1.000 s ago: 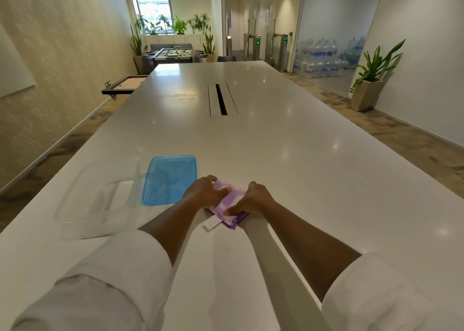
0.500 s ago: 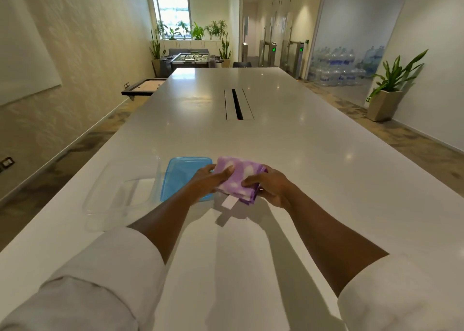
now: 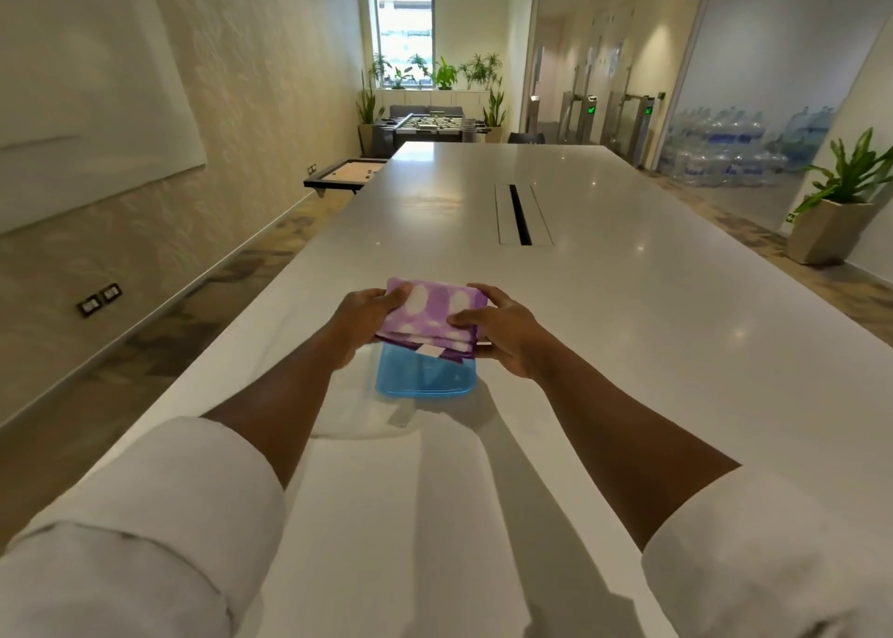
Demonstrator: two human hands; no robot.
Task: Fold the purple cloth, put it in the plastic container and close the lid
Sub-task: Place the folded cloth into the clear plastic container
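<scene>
I see the folded purple cloth with white blotches [image 3: 430,316] held up off the long white table [image 3: 604,299], a compact rectangular bundle with its layered edges facing me and a small white label [image 3: 431,351] showing at the near edge. My left hand [image 3: 365,320] is closed on the cloth's left side, thumb on top and fingers underneath. My right hand [image 3: 502,335] is closed on its right side in the same way, thumb lying across the top near the front corner. Both hands grip nothing but the cloth.

Directly below the bundle, partly hidden by it, lies the translucent blue plastic lid [image 3: 425,379], flat on the table with its rounded near corners in view. It sits nearer the table's left edge than its right. Whether the cloth touches the lid I cannot tell; the bundle's near edge overlaps the lid's far part in my view. I cannot make out the clear container itself from here.

Both forearms reach forward from rolled white sleeves [image 3: 159,507]. Farther along the middle of the table is a narrow dark cable slot [image 3: 520,214] set in a pale rectangular plate. Off the table's right edge, on the floor, stands a potted green plant in a beige planter [image 3: 833,224].
</scene>
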